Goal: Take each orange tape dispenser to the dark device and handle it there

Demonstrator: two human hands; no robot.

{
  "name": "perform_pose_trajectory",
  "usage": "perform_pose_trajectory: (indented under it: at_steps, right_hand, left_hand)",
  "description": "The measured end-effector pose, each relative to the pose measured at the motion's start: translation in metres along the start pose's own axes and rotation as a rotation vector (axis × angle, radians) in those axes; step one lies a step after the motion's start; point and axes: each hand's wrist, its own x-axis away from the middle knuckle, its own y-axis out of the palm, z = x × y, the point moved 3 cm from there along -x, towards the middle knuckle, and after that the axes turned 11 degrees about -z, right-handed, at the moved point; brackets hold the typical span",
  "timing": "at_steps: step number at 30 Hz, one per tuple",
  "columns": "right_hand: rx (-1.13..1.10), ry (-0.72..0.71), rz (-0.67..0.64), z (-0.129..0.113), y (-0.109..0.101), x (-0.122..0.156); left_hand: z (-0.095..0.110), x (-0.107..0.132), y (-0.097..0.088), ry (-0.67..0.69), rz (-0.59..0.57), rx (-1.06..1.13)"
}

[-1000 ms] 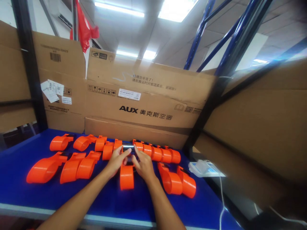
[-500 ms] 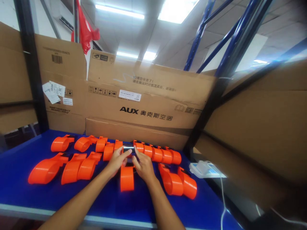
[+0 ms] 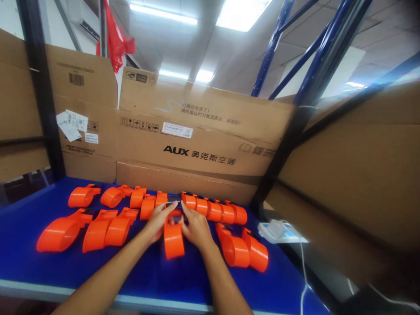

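Between my two hands hangs an orange plastic piece with a wide ring-shaped loop (image 3: 174, 242). A small dark part (image 3: 173, 203) with a thin light edge shows at its upper end, partly hidden by my thumbs. My left hand (image 3: 159, 222) is closed on the upper left of this piece, thumb on top. On the opposite side, my right hand (image 3: 197, 227) grips it with thumb and index finger near the dark part. How the dark part joins the orange one is hidden by my fingers.
Similar orange pieces lie on the blue tabletop (image 3: 131, 278): several at the left (image 3: 59, 232), a row behind my hands (image 3: 215, 211), two at the right (image 3: 236, 251). A white power strip (image 3: 278, 231) with a cable sits at the right edge. Cardboard (image 3: 197, 131) walls the back.
The orange piece has tilted and risen slightly between my hands. The dark part has turned, so its light edge now looks thinner. The pieces on the table stay where they were.
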Motion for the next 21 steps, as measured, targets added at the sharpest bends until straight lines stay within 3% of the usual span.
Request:
perform_pose_trajectory:
  at_steps: [6,12,21]
  right_hand:
    - [0.029,0.038,-0.049,0.0006,0.0040,-0.0007]
    - [-0.015,0.052,-0.088,-0.0017,0.0065,-0.0012]
    - [-0.034,0.016,-0.025,-0.0012,0.0037,0.0001]
  left_hand:
    - [0.0024,0.0014,0.0012,-0.007,-0.041,-0.098]
    - [0.0067,0.0049,0.0054,-0.038,-0.079,-0.033]
    - [0.0080,0.0059,0.0035,-0.057,-0.059,-0.039]
